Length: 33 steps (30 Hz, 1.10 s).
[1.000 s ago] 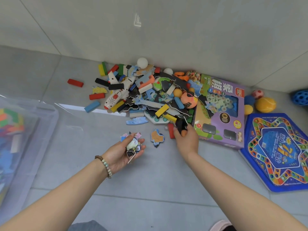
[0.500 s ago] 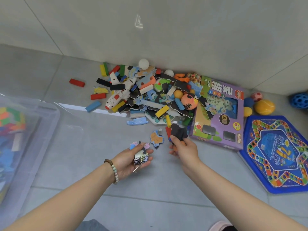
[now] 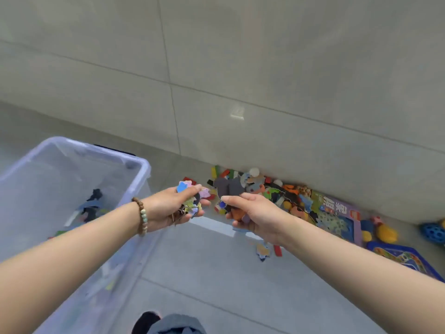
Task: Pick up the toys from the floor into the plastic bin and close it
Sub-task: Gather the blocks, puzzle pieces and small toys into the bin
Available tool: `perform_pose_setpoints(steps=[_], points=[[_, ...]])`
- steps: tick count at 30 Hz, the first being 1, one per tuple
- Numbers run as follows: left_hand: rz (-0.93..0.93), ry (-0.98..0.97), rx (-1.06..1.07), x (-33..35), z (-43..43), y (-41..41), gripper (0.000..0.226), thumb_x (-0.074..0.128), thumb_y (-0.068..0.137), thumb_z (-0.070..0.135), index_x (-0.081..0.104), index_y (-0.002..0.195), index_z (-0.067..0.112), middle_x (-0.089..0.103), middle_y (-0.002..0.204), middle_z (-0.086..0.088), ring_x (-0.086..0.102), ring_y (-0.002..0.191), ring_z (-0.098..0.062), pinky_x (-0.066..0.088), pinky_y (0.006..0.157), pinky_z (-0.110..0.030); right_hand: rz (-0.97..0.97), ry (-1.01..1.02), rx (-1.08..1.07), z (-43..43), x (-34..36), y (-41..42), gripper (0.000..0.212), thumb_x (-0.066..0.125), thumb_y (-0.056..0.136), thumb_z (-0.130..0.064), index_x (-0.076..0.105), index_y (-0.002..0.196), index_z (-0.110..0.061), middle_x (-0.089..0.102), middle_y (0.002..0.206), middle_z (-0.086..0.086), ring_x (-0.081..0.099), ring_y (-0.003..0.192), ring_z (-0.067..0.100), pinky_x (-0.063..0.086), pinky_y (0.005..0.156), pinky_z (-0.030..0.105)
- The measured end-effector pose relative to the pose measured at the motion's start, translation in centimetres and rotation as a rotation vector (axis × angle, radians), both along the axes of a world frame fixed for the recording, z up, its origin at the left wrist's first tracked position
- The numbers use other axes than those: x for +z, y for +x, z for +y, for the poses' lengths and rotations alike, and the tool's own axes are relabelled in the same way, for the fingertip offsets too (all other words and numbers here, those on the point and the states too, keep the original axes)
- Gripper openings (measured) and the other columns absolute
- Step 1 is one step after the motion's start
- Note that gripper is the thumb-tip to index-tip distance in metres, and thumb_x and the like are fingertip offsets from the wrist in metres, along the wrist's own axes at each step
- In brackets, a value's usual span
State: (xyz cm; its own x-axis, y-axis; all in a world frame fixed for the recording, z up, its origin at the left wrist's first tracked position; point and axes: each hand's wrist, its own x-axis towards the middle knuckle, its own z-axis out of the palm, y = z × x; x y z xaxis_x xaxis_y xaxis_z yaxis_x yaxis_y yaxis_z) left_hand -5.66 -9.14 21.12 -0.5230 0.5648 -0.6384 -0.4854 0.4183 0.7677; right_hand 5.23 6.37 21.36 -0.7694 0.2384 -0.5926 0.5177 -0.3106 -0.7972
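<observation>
- Our left grip [image 3: 168, 208] curls round pastel flat puzzle pieces [image 3: 184, 187].
- Our right grip [image 3: 256, 213] pinches dark grey flat pieces [image 3: 227, 188].
- Both near clear plastic bin [image 3: 142, 172].

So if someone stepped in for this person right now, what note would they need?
Left hand grips small puzzle pieces; right hand grips dark flat pieces. Both are beside the plastic bin, not over it.
Done: a few toys lie in the bin.
Left: drop both handfuls in, clear the toy pile by the wall, the purple game box, blue board and balls, then close the bin.
</observation>
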Motion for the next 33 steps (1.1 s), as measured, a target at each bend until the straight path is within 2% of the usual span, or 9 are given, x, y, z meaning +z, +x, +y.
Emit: perform_pose_setpoints(steps=[4,8,12,15,17,20,23,26,33], points=[[0.09,0.007,0.125,4.0,-9.6,-2.9,0.028,0.044,0.096,0.037,0.061,0.105,0.017,0.068,0.088,0.004,0.058,0.052,0.0,0.032,0.036,-0.008,0.042,-0.051,0.076,-8.0,2.8,-5.1,0.01,0.066,0.085,-0.015,0.059,0.084,-0.009,0.053,0.044,-0.007,0.055,0.056,0.012,0.044,0.042,0.016],[0.102,-0.069,0.276,2.8,-18.5,-4.6,0.027,0.046,0.095,0.034,0.059,0.104,0.012,0.069,0.083,0.002,0.059,0.051,-0.002,0.026,0.033,-0.01,-0.01,-0.044,0.192,-15.9,2.5,-9.6,0.014,0.067,0.084,-0.012,0.056,0.076,-0.009,0.055,0.058,0.002,0.054,0.056,0.014,0.047,0.044,0.017],[0.014,-0.128,0.357,-0.1,-23.9,-5.6,0.031,0.05,0.094,0.031,0.057,0.108,0.005,0.07,0.076,0.002,0.063,0.051,-0.006,0.042,0.037,-0.014,-0.112,-0.07,0.288,-21.5,0.8,-13.1,0.011,0.061,0.089,-0.011,0.053,0.083,-0.007,0.047,0.066,0.007,0.053,0.064,0.017,0.058,0.066,0.027],[-0.088,-0.094,0.374,-1.5,-25.7,-6.7,0.045,0.05,0.093,0.035,0.049,0.128,0.006,0.063,0.11,-0.004,0.068,0.087,-0.019,0.058,0.071,-0.031,-0.141,-0.086,0.369,-22.8,-0.8,-14.8,0.004,0.055,0.093,-0.014,0.053,0.092,-0.011,0.056,0.089,0.006,0.058,0.083,0.018,0.053,0.083,0.033],[0.002,-0.244,0.217,-1.5,-26.5,-7.3,0.06,0.046,0.092,0.047,0.036,0.14,0.014,0.046,0.136,-0.002,0.047,0.125,-0.024,0.042,0.097,-0.041,-0.133,-0.049,0.419,-22.5,-1.8,-15.1,0.025,0.059,0.091,-0.016,0.05,0.114,-0.014,0.049,0.116,0.006,0.053,0.112,0.026,0.053,0.087,0.036],[0.305,-0.476,0.022,-1.4,-26.1,-7.8,0.075,0.046,0.089,0.053,0.018,0.148,0.016,0.025,0.153,-0.005,0.03,0.138,-0.023,0.028,0.108,-0.034,-0.068,0.161,0.517,-20.8,-1.6,-14.9,0.051,0.06,0.09,-0.02,0.042,0.138,-0.015,0.048,0.135,0.003,0.048,0.124,0.019,0.05,0.095,0.035],[0.503,-0.493,-0.121,-0.7,-23.3,-7.7,0.078,0.046,0.088,0.056,0.015,0.149,0.019,0.023,0.154,-0.004,0.029,0.139,-0.022,0.026,0.11,-0.032,0.075,0.57,0.614,-17.2,-0.7,-13.7,0.049,0.061,0.089,-0.031,0.045,0.135,-0.022,0.049,0.137,-0.001,0.05,0.119,0.013,0.043,0.102,0.031],[0.692,-0.457,-0.237,-0.3,-18.8,-7.1,0.076,0.045,0.088,0.057,0.02,0.148,0.019,0.021,0.155,-0.003,0.022,0.142,-0.021,0.022,0.114,-0.036,0.05,0.974,0.812,-12.0,-0.1,-11.0,0.058,0.059,0.088,-0.039,0.038,0.14,-0.025,0.038,0.147,-0.004,0.038,0.133,0.013,0.031,0.109,0.027],[0.913,-0.324,-0.446,-2.2,-5.3,-3.7,0.062,0.046,0.089,0.054,0.035,0.141,0.022,0.035,0.148,0.001,0.025,0.138,-0.016,0.026,0.112,-0.034,-0.261,1.171,0.96,1.2,-2.0,-2.0,0.065,0.056,0.09,-0.042,0.026,0.146,-0.026,0.022,0.155,-0.003,0.029,0.139,0.016,0.028,0.109,0.026]])
